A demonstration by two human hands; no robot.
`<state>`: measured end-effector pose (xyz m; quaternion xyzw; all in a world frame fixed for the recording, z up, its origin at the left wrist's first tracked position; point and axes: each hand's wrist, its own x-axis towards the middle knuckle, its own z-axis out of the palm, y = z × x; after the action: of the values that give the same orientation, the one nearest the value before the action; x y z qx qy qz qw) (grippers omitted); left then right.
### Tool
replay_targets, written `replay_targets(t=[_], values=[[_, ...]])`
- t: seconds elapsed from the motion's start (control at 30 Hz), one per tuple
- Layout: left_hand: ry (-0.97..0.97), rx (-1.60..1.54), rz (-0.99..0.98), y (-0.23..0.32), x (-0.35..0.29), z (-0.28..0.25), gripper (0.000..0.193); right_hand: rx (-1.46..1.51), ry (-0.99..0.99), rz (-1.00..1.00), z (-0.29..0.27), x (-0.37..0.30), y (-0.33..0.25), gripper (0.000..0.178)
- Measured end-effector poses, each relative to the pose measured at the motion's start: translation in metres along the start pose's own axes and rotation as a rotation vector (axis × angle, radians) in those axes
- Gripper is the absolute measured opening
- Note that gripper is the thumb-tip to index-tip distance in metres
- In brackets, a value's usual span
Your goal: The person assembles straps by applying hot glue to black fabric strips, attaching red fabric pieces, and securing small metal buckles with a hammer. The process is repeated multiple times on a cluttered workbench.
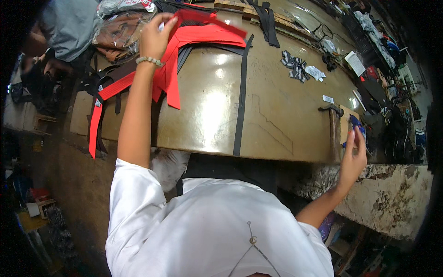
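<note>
My left hand point(157, 39) is raised over the far left of the table, its fingers closed on a red webbing strap point(203, 35). Several red strips lie bunched under that hand, and one strap end point(95, 127) hangs over the table's left edge. The upper part of the red strap is smeared by motion. At the right edge of the table, my right hand point(354, 154) has its fingertips together at a small blue object point(355, 121), whose kind I cannot make out. Beside that hand lies a hammer point(334, 131) with a wooden handle.
A long black strip point(242, 97) crosses the table point(203, 120). Small black-and-white labels point(295, 65) are piled farther right, near white slips point(315, 73). Black straps point(267, 25) drape over a wooden bar at the back. A plastic-wrapped brown item point(121, 33) is at the far left.
</note>
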<state>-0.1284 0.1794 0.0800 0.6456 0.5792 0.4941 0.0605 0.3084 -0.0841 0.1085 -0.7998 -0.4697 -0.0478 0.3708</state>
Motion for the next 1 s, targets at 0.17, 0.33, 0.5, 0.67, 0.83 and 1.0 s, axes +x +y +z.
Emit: replay_targets(t=[0.17, 0.33, 0.5, 0.67, 0.83, 1.0], values=[[-0.106, -0.135, 0.307, 0.111, -0.031, -0.034, 0.036, 0.365, 0.276, -0.611, 0.040, 0.011, -0.094, 0.038], [-0.170, -0.334, 0.406, 0.143, -0.097, -0.019, 0.020, 0.381, 0.070, -0.799, 0.093, 0.002, -0.136, 0.045], [-0.486, -0.169, -0.054, 0.097, -0.141, 0.026, 0.028, 0.706, -0.573, -0.170, 0.161, -0.037, -0.111, 0.027], [-0.565, -0.073, -0.173, 0.071, -0.172, 0.047, 0.027, 0.501, -0.462, -0.302, 0.192, -0.057, -0.086, 0.021], [-0.535, -0.018, -0.132, 0.072, -0.172, 0.051, 0.026, 0.480, -0.492, -0.302, 0.193, -0.058, -0.082, 0.018], [-0.522, 0.012, -0.131, 0.075, -0.170, 0.051, 0.024, 0.403, -0.447, -0.376, 0.195, -0.057, -0.089, 0.018]])
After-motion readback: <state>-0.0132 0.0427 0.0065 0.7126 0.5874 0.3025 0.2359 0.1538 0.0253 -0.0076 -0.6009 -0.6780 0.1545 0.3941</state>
